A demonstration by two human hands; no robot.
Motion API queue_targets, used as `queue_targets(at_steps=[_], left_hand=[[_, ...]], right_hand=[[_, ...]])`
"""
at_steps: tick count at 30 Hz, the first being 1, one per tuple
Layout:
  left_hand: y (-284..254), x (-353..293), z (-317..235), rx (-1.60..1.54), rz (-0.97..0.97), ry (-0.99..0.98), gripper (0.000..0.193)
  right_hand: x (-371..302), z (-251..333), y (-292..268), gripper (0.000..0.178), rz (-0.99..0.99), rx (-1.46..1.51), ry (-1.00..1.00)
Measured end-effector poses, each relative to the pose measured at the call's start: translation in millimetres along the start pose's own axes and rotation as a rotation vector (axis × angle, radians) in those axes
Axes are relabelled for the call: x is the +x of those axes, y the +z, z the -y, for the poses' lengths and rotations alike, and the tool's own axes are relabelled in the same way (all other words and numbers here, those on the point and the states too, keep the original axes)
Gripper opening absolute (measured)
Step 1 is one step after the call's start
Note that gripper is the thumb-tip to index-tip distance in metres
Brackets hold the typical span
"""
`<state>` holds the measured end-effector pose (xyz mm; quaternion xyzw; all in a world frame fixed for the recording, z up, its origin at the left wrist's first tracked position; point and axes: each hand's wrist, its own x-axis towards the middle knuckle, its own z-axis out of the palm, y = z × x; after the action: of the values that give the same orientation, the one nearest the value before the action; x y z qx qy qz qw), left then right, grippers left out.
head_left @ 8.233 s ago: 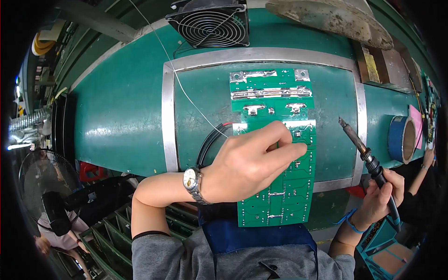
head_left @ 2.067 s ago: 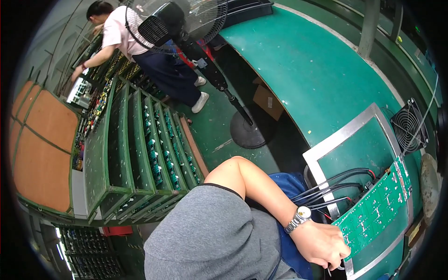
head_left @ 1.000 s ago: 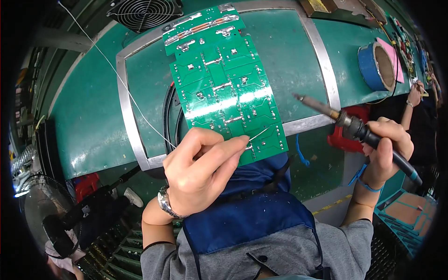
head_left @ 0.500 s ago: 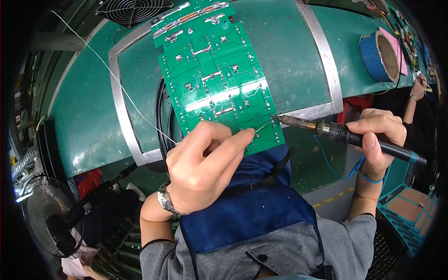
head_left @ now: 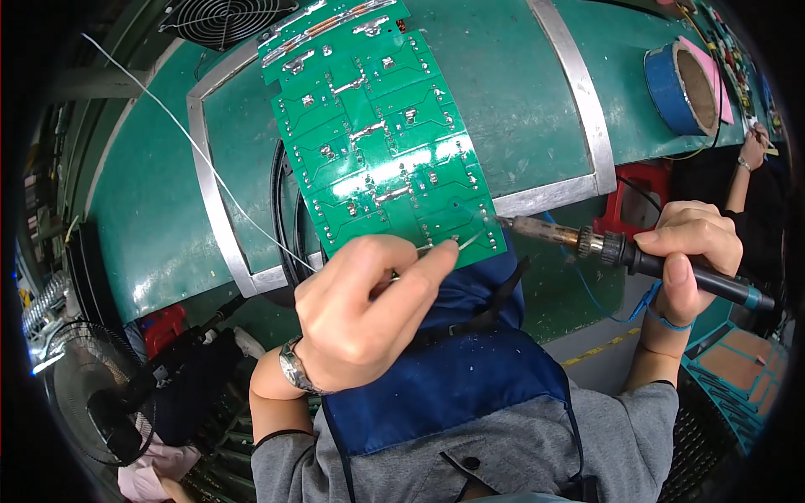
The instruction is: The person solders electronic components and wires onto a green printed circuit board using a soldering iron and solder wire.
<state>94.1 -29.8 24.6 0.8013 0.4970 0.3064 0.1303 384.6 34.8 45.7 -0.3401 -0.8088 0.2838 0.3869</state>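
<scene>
A green circuit board [head_left: 344, 149] lies with its solder side up, reaching over the bench's near edge. My left hand [head_left: 360, 306] is closed in a pinch on thin solder wire [head_left: 470, 241]. Its short free end points at the pads near the board's lower right corner, and the rest trails off to the upper left. My right hand [head_left: 692, 251] grips a soldering iron [head_left: 625, 251] by its dark handle. The iron's tip is beside the board's right edge, near a row of solder joints; whether it touches cannot be made out.
A metal frame [head_left: 594, 126] is set around the board on the green bench. To the right stands a blue roll [head_left: 671, 90] beside pink sheets. A round fan grille [head_left: 222, 18] is at the back left, a fan [head_left: 96, 390] lower left. Another person's hand [head_left: 755, 144] is far right.
The soldering iron has shifted slightly right and down, its tip drawing off the joints at the board's edge. My left hand keeps its pinch on the solder wire. The board appears slightly higher and further left.
</scene>
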Motion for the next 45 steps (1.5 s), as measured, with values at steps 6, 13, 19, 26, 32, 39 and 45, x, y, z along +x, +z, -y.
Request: queue_targets(at_steps=[6,13,19,26,32,39,45], left_hand=[[4.8,-1.4,-1.4,-0.004,0.063,0.054,0.036],[-3.4,3.2,-1.2,-0.032,0.116,0.005,0.038],[-22.7,31.0,10.3,-0.026,-0.008,-0.147,0.025],[-12.8,72.5,57.0,0.070,-0.157,-0.056,0.022],[-4.0,73.7,73.1,0.109,-0.196,-0.082,0.020],[-1.0,78.0,80.8,0.093,-0.191,-0.125,0.024],[5.5,78.6,87.0,0.097,-0.215,-0.051,0.025]], right_hand=[[-5.4,3.0,8.7,0.022,0.002,0.063,-0.036],[-7.0,4.8,8.1,0.023,0.012,0.023,-0.029],[-6.2,-0.9,9.2,0.034,-0.205,-0.024,-0.045],[9.4,-8.2,51.7,0.030,-0.485,0.121,0.171],[31.9,-14.9,63.0,0.023,-0.410,0.102,0.187],[48.1,-19.8,71.1,0.021,-0.390,0.069,0.257],[53.7,-18.5,75.7,0.015,-0.343,0.037,0.292]])
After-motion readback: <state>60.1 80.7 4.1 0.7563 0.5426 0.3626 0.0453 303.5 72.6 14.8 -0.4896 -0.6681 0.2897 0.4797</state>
